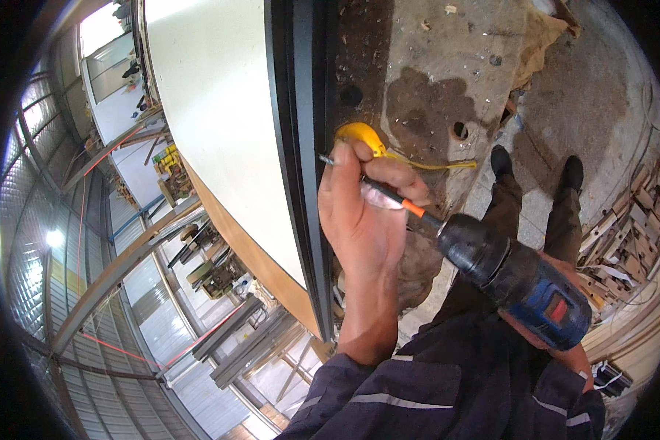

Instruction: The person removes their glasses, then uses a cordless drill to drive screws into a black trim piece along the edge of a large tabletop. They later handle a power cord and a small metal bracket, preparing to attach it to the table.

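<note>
My left hand [370,213] is closed, with a grey screw [327,159] pinched between thumb and fingertip, its point toward the black frame edge [301,132] of a large white panel [213,95]. A yellow thing [362,137] with a narrow yellow strip [440,166], like a tape measure, shows behind these fingers; whether they grip it is unclear. My right hand [561,268] is wrapped round a blue and black power drill [521,282], partly hidden by its body. The drill's bit [412,208], with an orange band, reaches into my left palm, close to the fingers.
Stained concrete floor [455,66] lies beyond the panel, with a brown cloth [539,55] on it. Stacked wood pieces [631,227] stand at the right. Metal bars [249,341] and machinery [216,268] are at the left, under a metal roof.
</note>
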`<state>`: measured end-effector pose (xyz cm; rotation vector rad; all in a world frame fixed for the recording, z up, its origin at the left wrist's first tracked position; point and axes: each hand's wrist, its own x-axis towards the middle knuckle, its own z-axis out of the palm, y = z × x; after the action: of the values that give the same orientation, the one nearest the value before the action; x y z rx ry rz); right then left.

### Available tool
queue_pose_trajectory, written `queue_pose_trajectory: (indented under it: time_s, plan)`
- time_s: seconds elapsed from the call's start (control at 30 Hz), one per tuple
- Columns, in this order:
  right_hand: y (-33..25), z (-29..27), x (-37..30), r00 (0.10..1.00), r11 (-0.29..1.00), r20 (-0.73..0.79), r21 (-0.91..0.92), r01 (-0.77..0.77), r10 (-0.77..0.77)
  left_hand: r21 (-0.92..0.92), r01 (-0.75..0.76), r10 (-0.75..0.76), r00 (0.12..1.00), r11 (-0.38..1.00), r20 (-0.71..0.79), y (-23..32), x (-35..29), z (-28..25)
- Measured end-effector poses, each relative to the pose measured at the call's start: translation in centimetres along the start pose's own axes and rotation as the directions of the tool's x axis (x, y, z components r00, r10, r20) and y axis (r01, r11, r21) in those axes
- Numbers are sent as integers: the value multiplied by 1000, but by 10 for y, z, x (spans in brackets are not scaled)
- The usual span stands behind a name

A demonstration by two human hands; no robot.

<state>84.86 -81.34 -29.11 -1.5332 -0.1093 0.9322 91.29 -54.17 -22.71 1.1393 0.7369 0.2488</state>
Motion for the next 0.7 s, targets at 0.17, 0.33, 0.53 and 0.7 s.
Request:
queue_pose_trajectory:
  time_s: [0.17, 0.33, 0.53, 0.7]
  plan:
    - [34, 8, 4, 977, 889, 186, 421, -178, 108, -41, 39, -37, 998, 998, 49, 0, 3, -2]
    - [13, 2, 13, 981, 952, 176, 305, 23, -80, -5, 42, -43, 999, 999, -32, 3, 2, -2]
    - [3, -1, 10, 972, 987, 204, 89, -137, 116, 20, 11, -12, 999, 1000, 44, 4, 6, -6]
    - [14, 5, 9, 987, 949, 153, 302, -91, 45, -67, 23, -22, 1000, 997, 20, 2, 3, -5]
